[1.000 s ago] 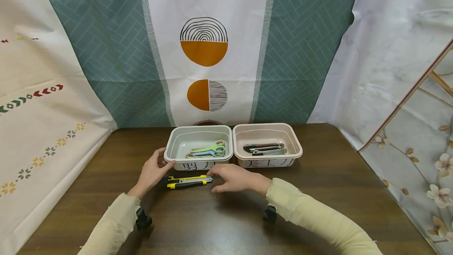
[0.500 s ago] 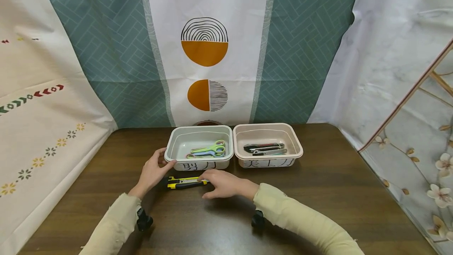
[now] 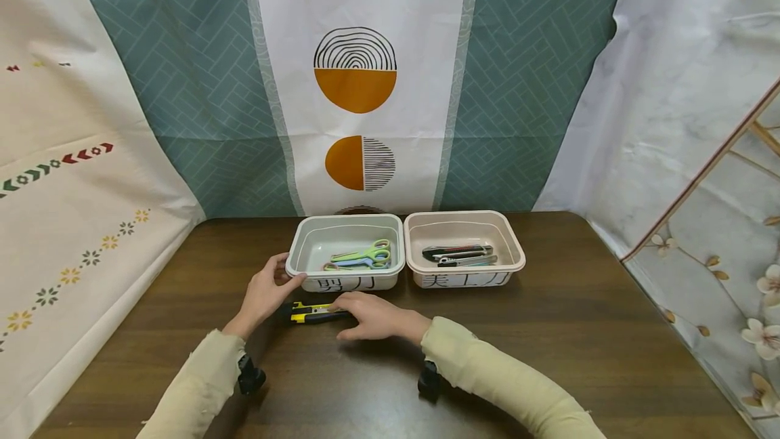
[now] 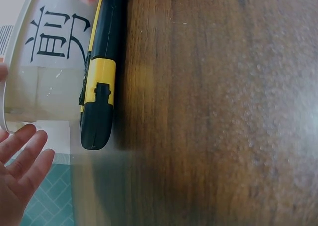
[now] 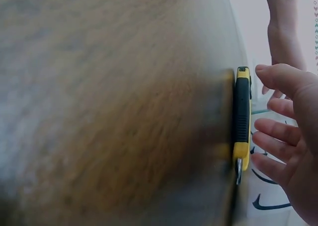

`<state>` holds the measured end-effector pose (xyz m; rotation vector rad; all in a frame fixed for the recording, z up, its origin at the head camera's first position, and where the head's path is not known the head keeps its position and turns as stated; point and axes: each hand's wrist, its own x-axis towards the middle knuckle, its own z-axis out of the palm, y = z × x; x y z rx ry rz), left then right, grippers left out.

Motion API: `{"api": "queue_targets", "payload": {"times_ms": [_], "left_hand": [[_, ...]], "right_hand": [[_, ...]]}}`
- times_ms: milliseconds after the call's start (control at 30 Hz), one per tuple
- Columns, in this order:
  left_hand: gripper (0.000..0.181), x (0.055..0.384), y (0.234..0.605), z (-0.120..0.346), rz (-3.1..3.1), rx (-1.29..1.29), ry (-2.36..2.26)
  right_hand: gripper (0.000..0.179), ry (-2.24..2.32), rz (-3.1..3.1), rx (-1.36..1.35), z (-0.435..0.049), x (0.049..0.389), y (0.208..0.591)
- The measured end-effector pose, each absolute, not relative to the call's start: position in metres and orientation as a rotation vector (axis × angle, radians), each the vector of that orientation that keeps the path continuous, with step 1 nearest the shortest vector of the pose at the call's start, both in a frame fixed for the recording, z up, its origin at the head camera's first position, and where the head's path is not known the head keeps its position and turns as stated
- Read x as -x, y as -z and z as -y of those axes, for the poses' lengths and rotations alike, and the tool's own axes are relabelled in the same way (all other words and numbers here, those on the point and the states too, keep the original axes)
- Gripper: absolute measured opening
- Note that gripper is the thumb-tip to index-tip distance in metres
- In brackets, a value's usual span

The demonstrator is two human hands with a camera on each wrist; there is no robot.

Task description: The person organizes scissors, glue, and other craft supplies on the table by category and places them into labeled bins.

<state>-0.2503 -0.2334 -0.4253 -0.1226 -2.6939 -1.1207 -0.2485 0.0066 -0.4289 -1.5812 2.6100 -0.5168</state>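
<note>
- The dark brown wooden table (image 3: 548, 330) runs bare to its right and near edges; patterned cloth backdrops (image 3: 201, 87) hang close behind and to the left of it
- The pale green plastic tub (image 3: 294, 257) and the pink plastic tub (image 3: 514, 253) stand side by side at the back of the table, rims touching or nearly so, each with a white label of black characters on its front wall
- The yellow-and-black utility knife (image 3: 312, 314) lies flat on the table just in front of the green tub, lengthwise along its front wall, with only a narrow strip of wood between them
- The knife is long and slim, with a black body, a yellow band and slider, smooth plastic, and a metal tip (image 5: 239, 172) at one end
- The right hand (image 3: 374, 316) hovers over the knife's right end, fingers loosely spread and clasping nothing
- The left hand (image 3: 263, 293) rests against the green tub's left front corner, fingers relaxed, thumb at the rim
- Green and blue plastic-handled scissors (image 3: 361, 256) lie in the green tub; dark utility knives (image 3: 458, 254) lie in the pink one
</note>
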Motion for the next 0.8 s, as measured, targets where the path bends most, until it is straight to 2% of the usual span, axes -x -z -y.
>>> {"api": "queue_targets", "payload": {"times_ms": [333,600,800], "left_hand": [[0.059,0.250,0.428,0.233,2.686,0.122,1.130],[0.060,0.251,0.428,0.233,2.683,0.121,1.128],[0.060,0.250,0.427,0.233,2.689,0.108,1.132]], "right_hand": [[0.046,0.492,-2.646,1.553,-0.001,0.252,0.434],[0.035,0.432,-2.680,1.582,0.005,0.262,0.435],[0.034,0.380,-2.693,1.583,0.008,0.268,0.438]]}}
